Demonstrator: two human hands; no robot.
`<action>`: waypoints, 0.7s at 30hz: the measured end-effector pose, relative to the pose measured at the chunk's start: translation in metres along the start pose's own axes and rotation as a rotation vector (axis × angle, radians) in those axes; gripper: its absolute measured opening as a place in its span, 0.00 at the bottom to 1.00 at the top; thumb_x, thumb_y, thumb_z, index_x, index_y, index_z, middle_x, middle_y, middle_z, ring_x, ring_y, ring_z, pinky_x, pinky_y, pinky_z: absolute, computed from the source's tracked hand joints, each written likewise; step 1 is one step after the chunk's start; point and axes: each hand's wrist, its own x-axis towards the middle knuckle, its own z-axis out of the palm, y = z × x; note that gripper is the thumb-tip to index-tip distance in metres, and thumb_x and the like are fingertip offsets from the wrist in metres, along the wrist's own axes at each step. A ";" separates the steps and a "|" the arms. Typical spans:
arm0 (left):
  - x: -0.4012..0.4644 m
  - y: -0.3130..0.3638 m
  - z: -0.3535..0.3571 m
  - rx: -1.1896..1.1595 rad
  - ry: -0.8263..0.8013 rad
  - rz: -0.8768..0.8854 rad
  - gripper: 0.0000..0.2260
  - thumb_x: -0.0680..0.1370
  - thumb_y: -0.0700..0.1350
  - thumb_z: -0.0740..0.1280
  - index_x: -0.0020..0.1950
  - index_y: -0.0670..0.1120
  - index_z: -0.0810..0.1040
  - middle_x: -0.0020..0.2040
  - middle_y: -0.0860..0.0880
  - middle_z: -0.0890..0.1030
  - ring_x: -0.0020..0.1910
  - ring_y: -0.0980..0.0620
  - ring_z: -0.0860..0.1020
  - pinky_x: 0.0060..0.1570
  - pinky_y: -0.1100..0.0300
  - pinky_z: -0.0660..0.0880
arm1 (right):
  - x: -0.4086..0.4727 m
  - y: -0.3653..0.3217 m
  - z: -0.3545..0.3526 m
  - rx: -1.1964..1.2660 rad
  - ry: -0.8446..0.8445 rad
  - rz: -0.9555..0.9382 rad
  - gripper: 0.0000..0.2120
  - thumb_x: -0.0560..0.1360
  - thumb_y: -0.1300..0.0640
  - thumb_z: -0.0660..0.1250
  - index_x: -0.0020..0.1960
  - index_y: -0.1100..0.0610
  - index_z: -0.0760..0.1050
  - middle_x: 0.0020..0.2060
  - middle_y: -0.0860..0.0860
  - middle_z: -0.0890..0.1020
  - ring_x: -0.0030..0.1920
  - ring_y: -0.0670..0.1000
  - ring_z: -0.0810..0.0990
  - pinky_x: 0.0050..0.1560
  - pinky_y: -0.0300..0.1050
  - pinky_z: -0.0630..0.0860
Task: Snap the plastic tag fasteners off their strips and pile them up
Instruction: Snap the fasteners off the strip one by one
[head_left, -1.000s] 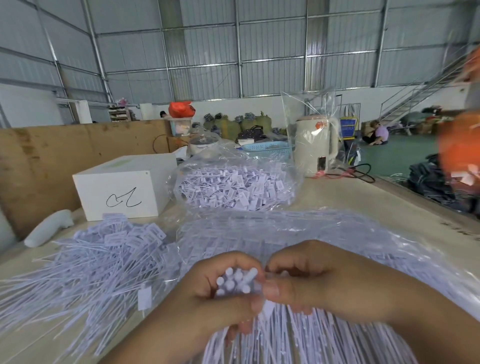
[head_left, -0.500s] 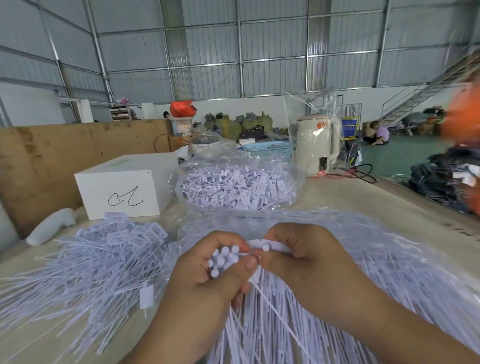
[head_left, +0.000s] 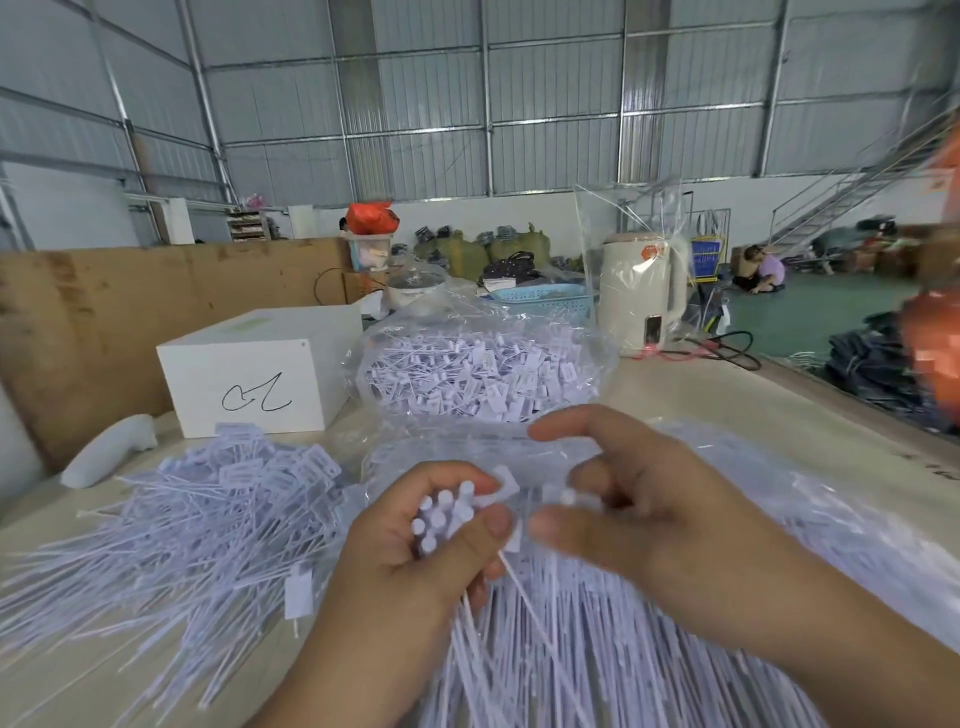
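Right hand (head_left: 649, 514) pulled apart from bundle (head_left: 441, 514), apparently pinching fastener (head_left: 569, 498).

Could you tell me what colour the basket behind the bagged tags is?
Light blue basket, head view.

A bundle of white fasteners (head_left: 441, 514) stands in the left hand (head_left: 415, 561), its round ends pointing up and its thin tails hanging down below the fist. 1 flat tag head (head_left: 505, 483) sticks out just above that thumb. Right beside it, the right hand (head_left: 649, 514) pinches another small white piece (head_left: 569, 498), blurred. Left of the left hand a loose pile (head_left: 197, 519) of snapped-off fasteners spreads over the counter, tags at the far end. Beyond both hands a clear bag (head_left: 478, 369) holds more; under them lies a larger heap (head_left: 597, 649).
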 end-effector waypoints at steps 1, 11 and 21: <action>0.000 -0.001 0.000 0.011 -0.017 0.009 0.05 0.64 0.43 0.73 0.38 0.51 0.83 0.28 0.50 0.77 0.22 0.52 0.73 0.22 0.62 0.71 | 0.000 0.003 0.004 -0.067 -0.041 -0.018 0.23 0.69 0.45 0.75 0.59 0.35 0.69 0.29 0.44 0.73 0.29 0.43 0.71 0.33 0.37 0.66; 0.007 0.009 -0.027 0.098 -0.600 -0.160 0.05 0.67 0.48 0.74 0.42 0.51 0.84 0.38 0.49 0.81 0.38 0.50 0.77 0.36 0.61 0.75 | -0.002 0.001 0.008 -0.112 -0.205 0.015 0.35 0.61 0.46 0.81 0.62 0.31 0.68 0.47 0.43 0.79 0.40 0.43 0.80 0.46 0.46 0.73; 0.008 0.009 -0.033 0.165 -0.658 -0.197 0.04 0.69 0.43 0.75 0.40 0.51 0.83 0.33 0.53 0.79 0.30 0.57 0.76 0.28 0.65 0.73 | -0.001 0.001 0.005 -0.234 -0.199 0.094 0.24 0.56 0.35 0.76 0.39 0.53 0.77 0.27 0.43 0.72 0.30 0.43 0.70 0.35 0.42 0.63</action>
